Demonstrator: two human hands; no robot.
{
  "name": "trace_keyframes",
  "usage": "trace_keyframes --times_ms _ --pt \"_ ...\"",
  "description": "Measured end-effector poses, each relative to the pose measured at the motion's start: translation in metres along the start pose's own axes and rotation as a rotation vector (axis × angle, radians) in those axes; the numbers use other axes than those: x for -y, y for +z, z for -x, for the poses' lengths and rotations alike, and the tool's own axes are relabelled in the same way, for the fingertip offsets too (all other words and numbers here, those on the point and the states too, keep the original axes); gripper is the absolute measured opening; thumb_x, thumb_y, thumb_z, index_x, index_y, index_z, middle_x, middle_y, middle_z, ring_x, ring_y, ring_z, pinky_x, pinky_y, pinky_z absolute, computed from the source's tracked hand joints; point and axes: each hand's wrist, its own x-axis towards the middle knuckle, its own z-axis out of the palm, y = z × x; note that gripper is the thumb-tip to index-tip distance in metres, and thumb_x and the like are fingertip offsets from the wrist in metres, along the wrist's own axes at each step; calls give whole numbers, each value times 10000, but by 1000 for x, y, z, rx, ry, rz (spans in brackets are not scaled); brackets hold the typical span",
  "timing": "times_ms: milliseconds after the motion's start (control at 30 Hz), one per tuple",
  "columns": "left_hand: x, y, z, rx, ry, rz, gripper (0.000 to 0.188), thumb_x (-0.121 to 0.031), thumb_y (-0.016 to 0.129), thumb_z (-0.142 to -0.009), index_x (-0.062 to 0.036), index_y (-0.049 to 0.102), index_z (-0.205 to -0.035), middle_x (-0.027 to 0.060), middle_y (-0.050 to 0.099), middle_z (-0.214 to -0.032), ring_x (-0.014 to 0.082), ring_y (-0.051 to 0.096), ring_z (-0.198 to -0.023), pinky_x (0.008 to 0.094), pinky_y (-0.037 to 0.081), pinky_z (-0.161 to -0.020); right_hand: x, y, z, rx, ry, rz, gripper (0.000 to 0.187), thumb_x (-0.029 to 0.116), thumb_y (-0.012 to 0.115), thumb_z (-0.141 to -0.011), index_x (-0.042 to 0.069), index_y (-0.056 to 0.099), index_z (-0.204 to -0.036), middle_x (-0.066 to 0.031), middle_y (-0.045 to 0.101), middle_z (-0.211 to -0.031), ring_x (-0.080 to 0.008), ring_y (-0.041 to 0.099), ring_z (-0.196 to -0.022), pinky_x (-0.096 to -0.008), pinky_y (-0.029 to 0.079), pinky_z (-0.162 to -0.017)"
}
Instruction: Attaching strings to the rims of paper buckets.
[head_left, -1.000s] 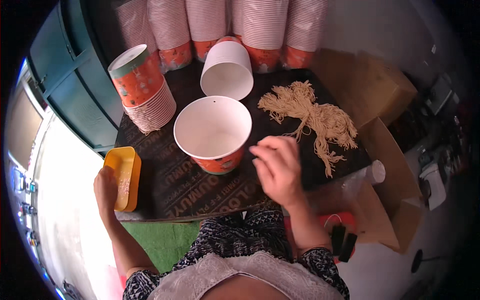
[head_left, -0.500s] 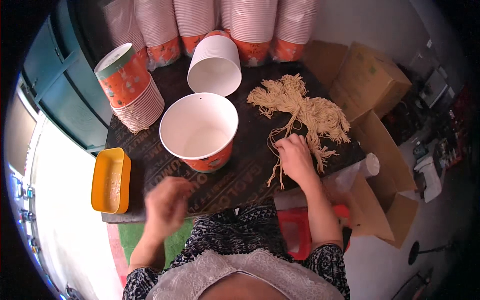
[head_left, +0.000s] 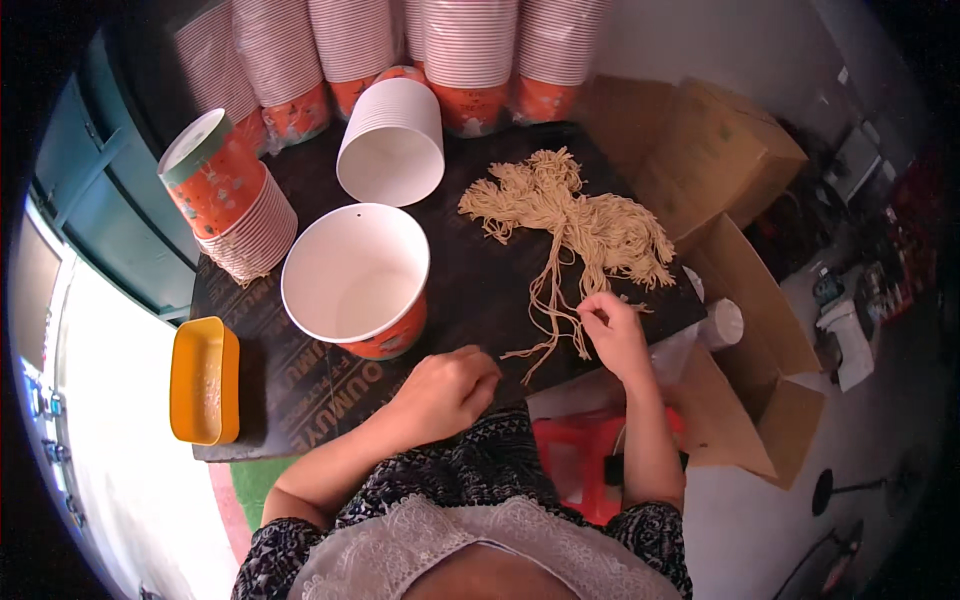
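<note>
Just right of the middle of the table, my right hand is pinched at the loose lower ends of a bundle of beige cords, with a cord end at its fingertips. My left hand is closed above the front table edge, its fingers curled; what they hold, if anything, is hidden. An orange paper bucket with a white inside stands upright beyond my left hand, a small dark hole near its far rim. Behind it another bucket lies tipped, its white mouth facing me.
On the dark table, a stack of upside-down orange buckets stands at left, cord around its lower rims. A yellow tub sits at the front left corner. Plastic-wrapped bucket stacks line the back. Cardboard boxes and a red stool are beside the table.
My left hand has swung rightward from the left front of the table toward the cords. My right hand has shifted slightly down along the cord ends. The view has turned a little.
</note>
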Motion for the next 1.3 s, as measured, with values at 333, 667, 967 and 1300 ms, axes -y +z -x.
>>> trace_keyframes --times_ms 333,667,967,1300 --pt "34 44 -71 -43 -6 -280 82 -81 623 -835 -17 626 -887 185 603 -882 405 622 -772 478 524 -669 3 -21 8 -280 -126 437 151 22 613 -855 21 578 -1003 -135 580 -913 -321 572 -873 -413 469 -764" --pt "43 81 -114 -51 -139 -627 216 -182 687 -752 7 617 -830 194 640 -830 348 671 -777 445 524 -671 2 9 18 -16 -371 388 248 -23 585 -831 7 685 -1055 -138 547 -958 -336 533 -934 -428 449 -826" --pt "40 70 -102 -225 -264 161 98 -25 631 -758 31 578 -820 179 633 -759 264 630 -586 334 453 -473 1 13 18 36 -396 431 344 -65 566 -732 42 718 -1020 -141 541 -918 -340 546 -898 -424 439 -808" --pt "8 27 -44 27 -749 1146 182 -35 586 -910 73 613 -1054 90 622 -700 111 466 -452 225 351 -412 2 14 17 -2 -404 357 298 -72 601 -731 28 720 -986 -129 542 -898 -330 547 -882 -414 439 -808"
